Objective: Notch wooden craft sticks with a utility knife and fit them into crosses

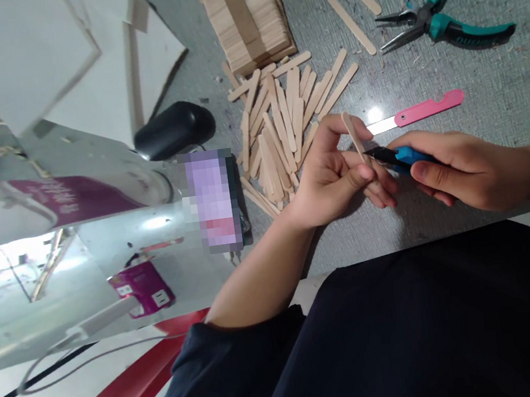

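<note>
A single wooden craft stick (353, 135) stands upright between the fingers and thumb of my left hand (334, 173). My right hand (461, 166) is closed round blue-handled pliers (408, 157). Their dark pointed jaws reach the craft stick near its middle, in front of my left thumb. Whether the jaws are shut on the wood I cannot tell. Just beyond my hands lies a pink folding knife (429, 108) with its blade out, the blade's tip hidden behind my left fingers. Left of that hand spreads a loose heap of craft sticks (278, 115).
A bundle of craft sticks (265, 19) sits behind the heap. Teal-handled long-nose pliers (426, 14) lie spread at the far right, beside a stick (352, 24) and a short piece (368, 0). A black mouse (178, 128) and a blurred-out phone (213, 199) are on the left.
</note>
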Demonstrator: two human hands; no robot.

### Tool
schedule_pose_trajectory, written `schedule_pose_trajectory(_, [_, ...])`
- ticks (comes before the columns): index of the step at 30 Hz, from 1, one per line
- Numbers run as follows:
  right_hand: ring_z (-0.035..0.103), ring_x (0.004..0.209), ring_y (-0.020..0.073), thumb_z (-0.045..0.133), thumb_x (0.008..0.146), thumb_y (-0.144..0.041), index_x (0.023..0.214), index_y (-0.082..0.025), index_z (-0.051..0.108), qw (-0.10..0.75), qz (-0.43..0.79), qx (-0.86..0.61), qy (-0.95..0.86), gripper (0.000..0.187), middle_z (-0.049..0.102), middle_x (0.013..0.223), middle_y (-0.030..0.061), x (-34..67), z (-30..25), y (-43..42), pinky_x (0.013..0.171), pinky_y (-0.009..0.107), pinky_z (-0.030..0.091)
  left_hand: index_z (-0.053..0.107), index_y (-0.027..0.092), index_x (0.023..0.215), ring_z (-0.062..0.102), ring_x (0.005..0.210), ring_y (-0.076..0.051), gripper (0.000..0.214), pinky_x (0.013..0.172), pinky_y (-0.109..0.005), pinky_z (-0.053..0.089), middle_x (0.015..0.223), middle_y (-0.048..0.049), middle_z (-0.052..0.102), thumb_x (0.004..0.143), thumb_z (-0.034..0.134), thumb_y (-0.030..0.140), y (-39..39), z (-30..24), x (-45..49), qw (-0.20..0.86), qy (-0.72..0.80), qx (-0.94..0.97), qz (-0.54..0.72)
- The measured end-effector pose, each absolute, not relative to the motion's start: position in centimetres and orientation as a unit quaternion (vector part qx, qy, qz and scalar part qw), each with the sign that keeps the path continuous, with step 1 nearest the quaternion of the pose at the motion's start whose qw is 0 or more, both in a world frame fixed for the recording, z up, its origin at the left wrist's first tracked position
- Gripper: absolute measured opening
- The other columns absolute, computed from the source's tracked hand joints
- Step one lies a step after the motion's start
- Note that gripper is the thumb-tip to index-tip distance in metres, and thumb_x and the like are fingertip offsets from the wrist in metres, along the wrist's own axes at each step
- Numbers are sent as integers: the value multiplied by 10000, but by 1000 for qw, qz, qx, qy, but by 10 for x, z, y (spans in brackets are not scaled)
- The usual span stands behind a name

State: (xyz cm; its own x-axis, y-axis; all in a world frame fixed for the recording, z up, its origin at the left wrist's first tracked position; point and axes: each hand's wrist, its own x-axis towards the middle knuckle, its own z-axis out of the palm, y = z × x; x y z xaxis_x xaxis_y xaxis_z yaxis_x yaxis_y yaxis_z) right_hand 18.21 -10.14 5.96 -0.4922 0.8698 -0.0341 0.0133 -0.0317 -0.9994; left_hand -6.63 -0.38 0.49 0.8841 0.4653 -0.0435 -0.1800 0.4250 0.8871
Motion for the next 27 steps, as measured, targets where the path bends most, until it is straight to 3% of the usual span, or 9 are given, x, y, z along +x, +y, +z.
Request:
schedule_pose_trajectory(7, [680,911,198,480,1241,-401,1005,-263,545,353,589,-386,-616,281,756,955,34,180,60,-103,777,356,463,537,305,1301,867,654,-196,381,591,-263,693,846,66,826,1116,826,471,-7,7,-65,824,151,504,212])
schedule_pose_trajectory(12, [660,866,204,478,1241,-415,973,-267,536,341,580,-403,-620,312,724,877,25,180,59,-105,776,364,453,548,289,1308,848,630,-189,458,551,-241,656,833,47,818,1080,856,540,-7,7,-65,811,182,516,208])
schedule_pose_trajectory(17, [656,821,213,484,1223,-397,1078,-245,599,301,555,-445,-635,240,646,751,-13,181,63,-107,763,358,437,520,302,1336,797,560,-146,357,542,-217,637,800,70,802,1153,764,487,-9,6,-64,789,162,550,222])
schedule_pose_trajectory(21, [637,783,217,502,1195,-343,1204,-225,616,282,547,-465,-636,165,622,727,-30,181,66,-105,739,354,423,525,313,1369,696,478,-92,280,492,-169,545,774,90,764,1183,722,384,-11,6,-64,781,154,559,230])
schedule_pose_trajectory(25, [573,701,198,528,1206,-414,1020,-264,564,296,560,-449,-631,242,617,731,-12,184,62,-102,672,355,408,572,302,1396,502,427,-64,292,484,-169,457,650,123,604,1169,732,393,-12,7,-58,787,138,547,250])
schedule_pose_trajectory(27, [538,644,183,539,1213,-478,1036,-259,578,301,573,-443,-620,285,613,736,-11,187,57,-103,617,353,405,613,290,1392,466,451,-70,285,512,-186,453,625,120,545,1157,739,391,-11,8,-55,782,129,548,268])
